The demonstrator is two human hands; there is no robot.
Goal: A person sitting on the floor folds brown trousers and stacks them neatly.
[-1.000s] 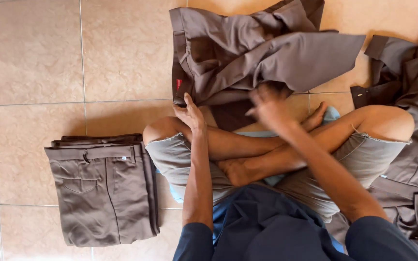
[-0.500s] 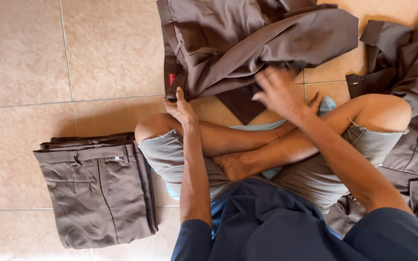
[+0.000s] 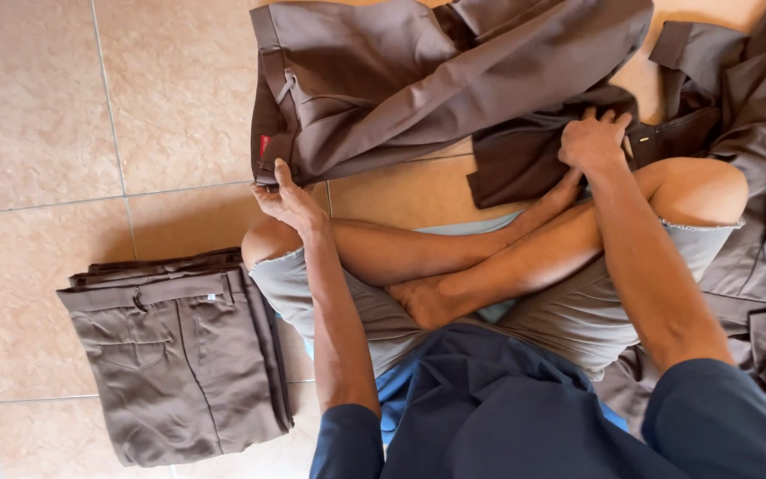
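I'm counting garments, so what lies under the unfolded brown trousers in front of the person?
Under the unfolded brown trousers only tan floor tiles show around their edges. The left hand grips their waistband and the right hand their dark leg end. Anything beneath the cloth is hidden.

Folded stack of brown trousers lying flat on the beige tiled floor, heap of unfolded brown garments at the right edge, well apart from the stack

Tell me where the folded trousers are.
In the head view, the folded trousers lie on the tiled floor, lower left, beside the person's left knee.
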